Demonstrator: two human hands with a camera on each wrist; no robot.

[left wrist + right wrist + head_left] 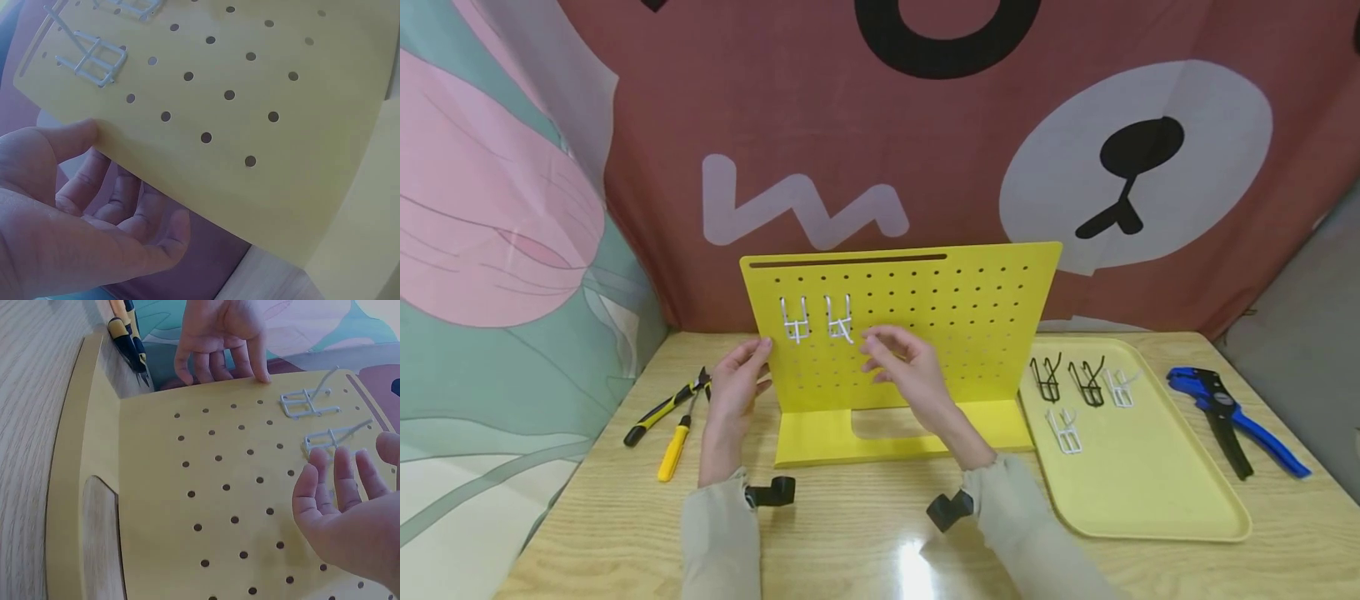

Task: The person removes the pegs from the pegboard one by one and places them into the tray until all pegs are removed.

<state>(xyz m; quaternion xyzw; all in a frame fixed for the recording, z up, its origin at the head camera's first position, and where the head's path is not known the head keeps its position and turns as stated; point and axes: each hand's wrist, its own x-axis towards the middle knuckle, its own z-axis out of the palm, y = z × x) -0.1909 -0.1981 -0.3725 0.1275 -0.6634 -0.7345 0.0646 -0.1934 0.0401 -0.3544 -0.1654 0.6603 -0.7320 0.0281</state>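
A yellow pegboard (970, 367) stands upright on its base. My left hand (733, 387) grips its left edge, the thumb on the front face and the other fingers behind, as the left wrist view shows. Two white wire hooks hang side by side at the board's upper left: the outer hook (797, 336) and the inner hook (840, 322). Just right of the inner hook is my right hand (917, 375), its fingers loosely bent with nothing between them. In the right wrist view, those fingertips overlap the lower part of the inner hook (328, 436); whether they touch it I cannot tell.
On the right, a pale yellow tray (1157, 492) holds two black hooks (1090, 386) and two white hooks (1067, 433). Beyond it lies a blue-and-black hand tool (1221, 408). Pliers (662, 412) and a yellow-handled screwdriver (674, 450) lie left of the board. A printed curtain (925, 192) hangs behind.
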